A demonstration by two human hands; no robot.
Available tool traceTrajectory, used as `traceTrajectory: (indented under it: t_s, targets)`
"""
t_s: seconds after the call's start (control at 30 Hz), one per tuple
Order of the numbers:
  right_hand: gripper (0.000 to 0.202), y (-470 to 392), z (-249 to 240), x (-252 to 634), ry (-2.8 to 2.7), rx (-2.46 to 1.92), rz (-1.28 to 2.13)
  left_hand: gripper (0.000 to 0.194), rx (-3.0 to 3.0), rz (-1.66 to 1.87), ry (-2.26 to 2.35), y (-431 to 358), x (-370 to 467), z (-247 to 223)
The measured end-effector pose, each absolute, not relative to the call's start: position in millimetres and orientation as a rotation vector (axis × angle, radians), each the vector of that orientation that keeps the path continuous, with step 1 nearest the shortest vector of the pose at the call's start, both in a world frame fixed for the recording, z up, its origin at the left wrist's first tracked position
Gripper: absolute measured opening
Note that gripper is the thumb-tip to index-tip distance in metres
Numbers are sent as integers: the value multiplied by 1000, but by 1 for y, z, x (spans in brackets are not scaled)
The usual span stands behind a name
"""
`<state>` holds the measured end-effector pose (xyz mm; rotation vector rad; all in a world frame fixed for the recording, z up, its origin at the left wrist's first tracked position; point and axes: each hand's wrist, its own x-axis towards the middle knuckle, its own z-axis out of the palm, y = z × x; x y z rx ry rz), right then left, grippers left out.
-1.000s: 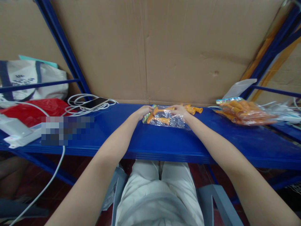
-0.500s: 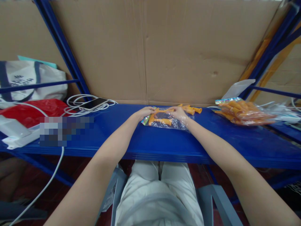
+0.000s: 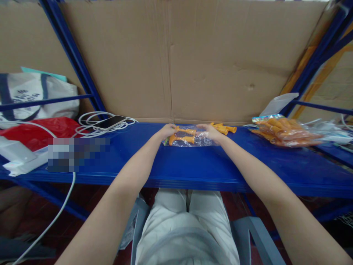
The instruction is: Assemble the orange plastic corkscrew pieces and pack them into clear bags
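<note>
Both hands gripped a clear bag of orange pieces lying on the blue table: the left hand at its left end, the right hand at its right. Loose orange pieces lay just behind the right hand; a fuller bag sat well to the right.

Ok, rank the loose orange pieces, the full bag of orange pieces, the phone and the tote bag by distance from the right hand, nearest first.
1. Loose orange pieces: just right of the right hand, by the cardboard.
2. Full bag: further right on the shelf.
3. Phone: left, on the white cables, beyond the left hand.
4. Tote bag: far left.
</note>
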<state>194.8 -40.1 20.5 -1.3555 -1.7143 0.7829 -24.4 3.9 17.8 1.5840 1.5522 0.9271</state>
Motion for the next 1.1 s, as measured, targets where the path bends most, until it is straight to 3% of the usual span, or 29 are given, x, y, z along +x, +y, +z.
traceTrajectory:
  t_s: [0.1,0.23,0.3,0.47,0.6,0.7,0.83,0.97,1.1]
  targets:
    - [24,-39,32,209,-1760,-1512,567,17,1819,870,1828,6,-38,20]
    - [28,-39,45,238,-1729,-1822,-150,36,2050,860,2154,4,-50,23]
    - [30,-39,45,251,-1703,-2026,-264,44,2112,902,2152,4,-49,23]
    - [42,-38,40,266,-1789,-2356,-152,49,2291,810,1867,12,-34,14]
    - [37,-38,47,261,-1899,-2280,8,49,2298,525,1627,18,-26,6]
    - [38,-37,52,255,-1928,-2117,207,48,2259,520,1578,22,-28,5]
    - [29,-30,41,251,-2067,-1844,-25,45,2191,586,1567,26,-35,8]
    - [52,-24,19,247,-2254,-1812,-214,41,2125,681,1592,27,-39,11]
    - [47,-30,17,241,-2402,-1872,-289,34,1990,813,1486,22,-41,14]
